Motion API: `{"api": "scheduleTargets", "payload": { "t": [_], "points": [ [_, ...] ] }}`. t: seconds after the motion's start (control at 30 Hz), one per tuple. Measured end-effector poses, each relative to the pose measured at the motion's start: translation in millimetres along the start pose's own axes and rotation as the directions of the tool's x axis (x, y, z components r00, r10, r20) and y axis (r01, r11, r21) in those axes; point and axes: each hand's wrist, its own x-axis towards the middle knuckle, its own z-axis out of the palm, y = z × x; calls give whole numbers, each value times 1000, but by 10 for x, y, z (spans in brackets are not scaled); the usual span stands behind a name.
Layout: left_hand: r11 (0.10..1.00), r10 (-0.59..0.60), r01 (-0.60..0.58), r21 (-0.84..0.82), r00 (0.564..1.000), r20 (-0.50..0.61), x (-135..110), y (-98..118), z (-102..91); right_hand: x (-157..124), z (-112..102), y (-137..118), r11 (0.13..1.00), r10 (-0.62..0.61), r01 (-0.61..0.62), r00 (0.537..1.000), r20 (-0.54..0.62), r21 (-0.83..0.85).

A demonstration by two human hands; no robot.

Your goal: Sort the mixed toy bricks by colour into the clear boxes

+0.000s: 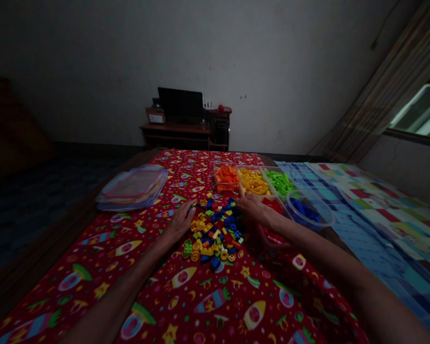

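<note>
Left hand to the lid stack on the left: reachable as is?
Probably yes. The left hand rests against the pile of mixed bricks; the lid stack lies farther out to its left, with only bare red cloth between them. Nothing seems to block the way.

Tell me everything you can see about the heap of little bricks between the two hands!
The heap of bricks is a loose, jumbled mound of small plastic-looking pieces in yellow, blue, red, orange and green, a few round like rings. It lies on the red rocket-print cloth. The left hand rests against its left edge; the right hand touches its far right side.
</note>
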Motion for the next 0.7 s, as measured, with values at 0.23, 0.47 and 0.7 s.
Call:
{"api": "scheduleTargets", "payload": {
  "t": [0.23, 0.47, 0.7],
  "points": [
    [995, 86, -83, 58, 996, -37, 48, 87, -63, -39, -96, -70, 998, -18, 27, 988, 151, -61],
    [962, 270, -271, 41, 963, 13, 68, 269, -39, 61, -242, 131, 998, -58, 58, 998, -12, 8],
    [962, 274, -273, -29, 954, 121, 33, 356, -33, 273, -207, 116, 995, 52, -56, 997, 55, 87]
  ]
}}
